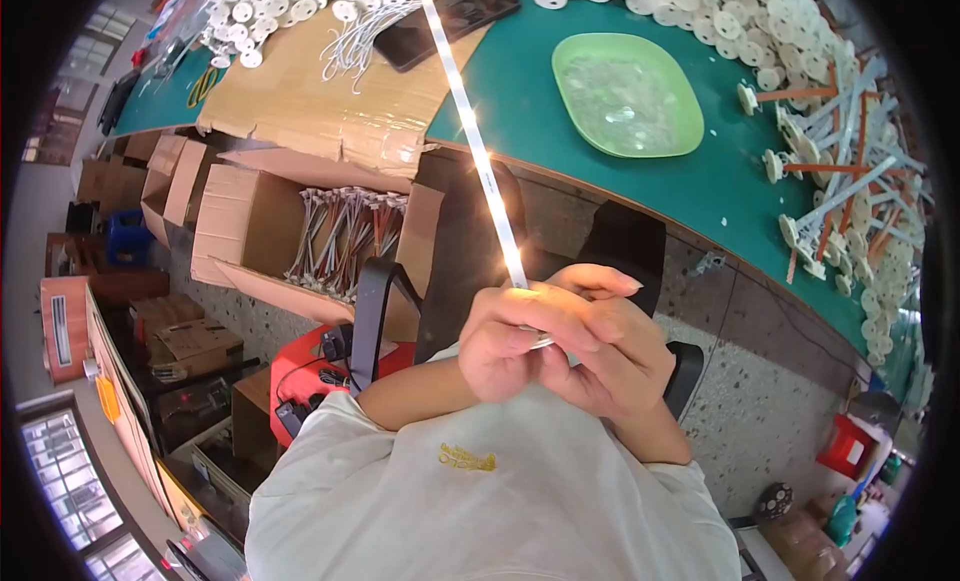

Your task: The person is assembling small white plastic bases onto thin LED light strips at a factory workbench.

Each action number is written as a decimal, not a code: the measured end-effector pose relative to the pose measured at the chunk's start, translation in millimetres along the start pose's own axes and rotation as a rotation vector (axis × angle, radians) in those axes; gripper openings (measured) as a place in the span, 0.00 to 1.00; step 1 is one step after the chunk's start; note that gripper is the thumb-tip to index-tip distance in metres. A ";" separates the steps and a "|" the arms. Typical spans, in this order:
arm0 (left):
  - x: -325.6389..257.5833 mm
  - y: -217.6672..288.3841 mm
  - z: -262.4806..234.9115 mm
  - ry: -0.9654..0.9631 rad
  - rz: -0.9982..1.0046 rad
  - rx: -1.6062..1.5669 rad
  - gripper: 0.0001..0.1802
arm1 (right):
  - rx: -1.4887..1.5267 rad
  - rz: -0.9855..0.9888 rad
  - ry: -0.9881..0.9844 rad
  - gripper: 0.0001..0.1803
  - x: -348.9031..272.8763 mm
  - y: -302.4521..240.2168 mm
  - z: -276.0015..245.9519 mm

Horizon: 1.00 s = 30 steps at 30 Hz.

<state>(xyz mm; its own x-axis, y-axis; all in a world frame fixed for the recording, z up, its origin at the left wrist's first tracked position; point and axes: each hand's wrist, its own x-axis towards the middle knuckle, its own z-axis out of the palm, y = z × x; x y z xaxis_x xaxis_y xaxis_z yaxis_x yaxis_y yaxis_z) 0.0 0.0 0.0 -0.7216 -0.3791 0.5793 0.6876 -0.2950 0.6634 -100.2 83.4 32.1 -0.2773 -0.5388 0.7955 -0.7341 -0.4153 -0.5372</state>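
Observation:
A lit LED strip (478,151), narrow and white with several glowing points, runs from my hands up toward the far table. Its lower end goes in between my fingers and is hidden there. My left hand (497,346) is closed around that end. My right hand (615,349) presses against the left from the other side, its fingers closed over the same spot. A small pale rim (542,341) shows between the two hands; the rest of that piece is covered. Both hands are held in front of my chest, short of the table edge.
On the green table (500,71) lie a cardboard sheet (300,91), a black phone (440,26), white wires (350,51) and a green tray (690,101) of small clear pieces. White discs (700,11) and disc-ended strips (850,181) pile up rightward. A cardboard box (230,221) holds more strips.

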 end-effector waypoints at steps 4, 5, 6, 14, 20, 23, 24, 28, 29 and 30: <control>5.0 -0.7 2.8 -0.032 0.026 -0.040 0.20 | 0.180 -0.001 -0.071 0.09 -4.2 5.1 -10.4; 6.8 -3.4 7.7 -0.053 0.034 0.063 0.20 | 0.193 0.013 -0.059 0.10 -5.0 4.1 -15.9; 11.1 -4.3 6.4 -0.060 0.028 0.062 0.20 | 0.190 0.015 -0.050 0.10 -4.8 3.2 -15.3; 62.1 14.8 -18.2 -0.050 -0.027 0.693 0.29 | -0.072 -0.155 -0.176 0.13 40.4 24.9 -40.1; 89.3 29.4 -42.6 -0.219 0.153 0.922 0.24 | -0.127 -0.266 -0.270 0.15 96.2 40.8 -46.2; 102.2 13.5 -77.3 0.158 0.257 0.842 0.13 | -0.311 -0.145 -0.203 0.13 122.6 66.6 -54.7; 113.9 10.9 -92.1 0.261 0.213 0.952 0.12 | -0.364 -0.031 -0.259 0.14 129.7 78.4 -58.3; 139.6 -0.4 -127.8 0.444 0.023 1.049 0.11 | -0.438 0.024 -0.510 0.14 145.4 121.5 -51.9; 139.7 -1.3 -128.1 0.467 -0.002 1.038 0.11 | -0.442 0.023 -0.518 0.14 147.1 125.5 -47.6; 137.5 -2.4 -127.6 0.496 -0.030 1.027 0.11 | -0.433 0.046 -0.528 0.13 147.5 128.8 -43.9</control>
<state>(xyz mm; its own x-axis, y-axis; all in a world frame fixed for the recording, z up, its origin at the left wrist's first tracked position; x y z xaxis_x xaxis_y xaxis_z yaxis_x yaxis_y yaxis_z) -90.6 -163.4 17.6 -0.4684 -0.7561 0.4570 0.1149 0.4607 0.8801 -262.9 -17.4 92.5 -0.0551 -0.8795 0.4727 -0.9410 -0.1125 -0.3192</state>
